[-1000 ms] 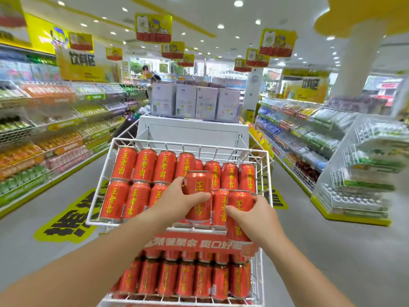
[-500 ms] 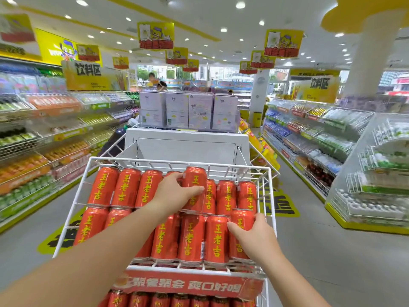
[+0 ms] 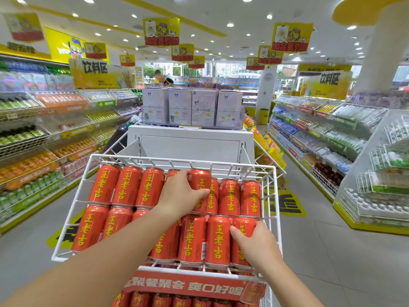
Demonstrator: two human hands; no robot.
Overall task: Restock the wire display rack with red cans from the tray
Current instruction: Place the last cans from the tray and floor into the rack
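Nearest, a red sign strip (image 3: 188, 284) is running along the front of the wire display rack (image 3: 143, 157), and the lower cans (image 3: 163, 300) are peeking out underneath it. Just above the strip, the right hand (image 3: 257, 245) is wrapping its fingers and thumb round the front corner can (image 3: 244, 229), the last one on the right of the front row. That can is standing tight against the can next to it.

Farther in, the left hand (image 3: 182, 196) is curling round a back-row can (image 3: 200, 180). This can is sitting higher than the cans beside it, so I think it is not fully down yet. The tray is not showing anywhere. Behind the rack, a white cabinet (image 3: 190, 145) is holding pale purple boxes (image 3: 191, 107).

The shelf is leaning toward the person. If the left hand lets go too soon, the high can could tip, roll forward and knock the front row. The front wire is low, so it may not stop a falling can, and the can could dent on the floor.
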